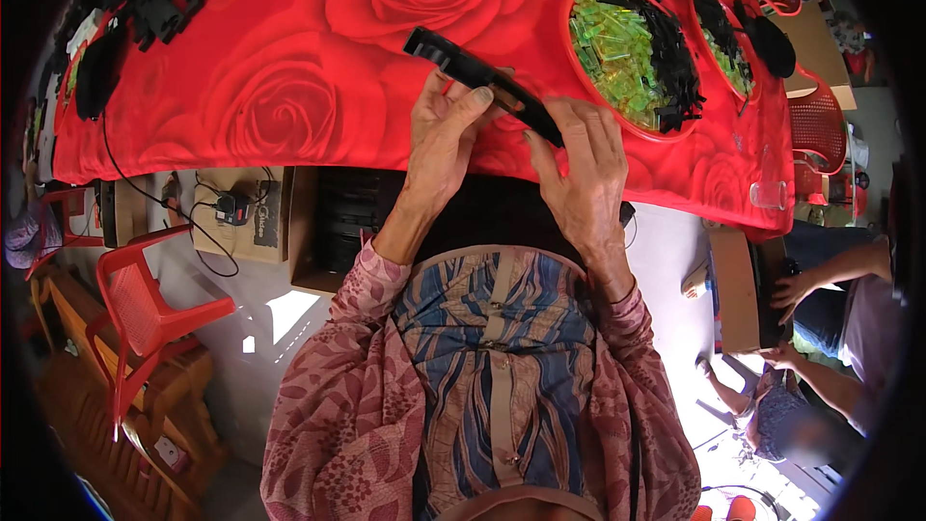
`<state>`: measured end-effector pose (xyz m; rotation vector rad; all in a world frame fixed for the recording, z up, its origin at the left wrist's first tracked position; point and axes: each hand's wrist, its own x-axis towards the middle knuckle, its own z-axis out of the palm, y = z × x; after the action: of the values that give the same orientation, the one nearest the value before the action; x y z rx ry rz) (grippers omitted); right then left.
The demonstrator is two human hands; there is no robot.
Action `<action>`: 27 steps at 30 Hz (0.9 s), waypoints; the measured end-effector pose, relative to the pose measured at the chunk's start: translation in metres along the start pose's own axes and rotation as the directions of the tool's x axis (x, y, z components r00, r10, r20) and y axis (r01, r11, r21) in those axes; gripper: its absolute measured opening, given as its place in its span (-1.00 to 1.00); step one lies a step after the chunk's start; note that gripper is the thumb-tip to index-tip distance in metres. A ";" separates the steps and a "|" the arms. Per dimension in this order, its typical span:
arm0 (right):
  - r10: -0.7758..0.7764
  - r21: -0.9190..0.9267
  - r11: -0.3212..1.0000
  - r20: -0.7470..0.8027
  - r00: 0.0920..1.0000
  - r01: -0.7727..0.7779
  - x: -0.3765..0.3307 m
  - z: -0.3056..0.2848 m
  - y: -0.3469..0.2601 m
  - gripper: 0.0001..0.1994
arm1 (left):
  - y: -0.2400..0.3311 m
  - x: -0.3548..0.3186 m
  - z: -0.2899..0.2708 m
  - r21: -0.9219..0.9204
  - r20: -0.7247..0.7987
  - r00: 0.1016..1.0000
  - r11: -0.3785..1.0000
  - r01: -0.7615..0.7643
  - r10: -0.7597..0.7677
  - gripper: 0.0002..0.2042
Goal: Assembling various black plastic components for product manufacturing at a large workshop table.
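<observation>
Over the near edge of the red tablecloth, I hold a long, narrow black plastic part (439, 51) with a slot along it. It lies slantwise, its far end up to the left. My left hand (446, 125) is closed on its middle, the thumb pressed on top. My right hand (586, 150) grips the lower right end, which its fingers partly hide. A red basket (571, 56) stands just beyond my right hand. Inside are translucent yellow-green pieces (612, 43) and small black pieces (680, 87).
Black parts (159, 10) are heaped at the table's far left. A second container of green and black pieces (723, 43) stands at the right. A red chair (145, 294) and cardboard box (256, 217) are below left. Other people work at the right beside an open carton (735, 294).
</observation>
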<state>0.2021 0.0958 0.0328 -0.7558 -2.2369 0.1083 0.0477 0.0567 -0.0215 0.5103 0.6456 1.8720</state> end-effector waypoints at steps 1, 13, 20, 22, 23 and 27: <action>0.028 0.058 0.998 0.032 0.999 -0.029 -0.002 0.001 0.003 -0.59 | 0.000 -0.001 0.000 0.018 0.025 1.000 1.000 -0.007 0.006 -0.63; -0.221 0.267 0.953 0.279 0.934 0.146 0.026 -0.030 0.024 -0.61 | 0.045 -0.015 -0.023 0.149 0.359 0.725 0.802 0.578 -0.589 -0.43; 0.038 0.197 0.980 -0.074 0.997 -0.022 0.020 -0.027 0.013 -0.65 | 0.021 -0.032 -0.004 -0.031 0.131 0.882 0.888 0.459 -0.452 -0.61; 0.124 0.272 0.957 -0.053 0.991 -0.106 0.008 -0.027 0.001 -0.66 | 0.015 -0.033 -0.004 -0.065 0.147 0.896 0.900 0.432 -0.420 -0.63; 0.095 0.242 0.966 -0.018 0.995 -0.087 0.005 -0.024 -0.007 -0.65 | 0.009 -0.033 -0.003 -0.099 0.132 0.925 0.924 0.370 -0.356 -0.63; 0.061 0.171 0.983 0.071 0.996 -0.072 -0.011 -0.003 -0.025 -0.58 | -0.003 -0.032 0.010 -0.202 0.104 0.964 0.944 0.262 -0.246 -0.65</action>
<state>0.1978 0.0690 0.0352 -0.7410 -2.2291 0.3607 0.0683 0.0300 -0.0174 0.3399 0.4291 1.6440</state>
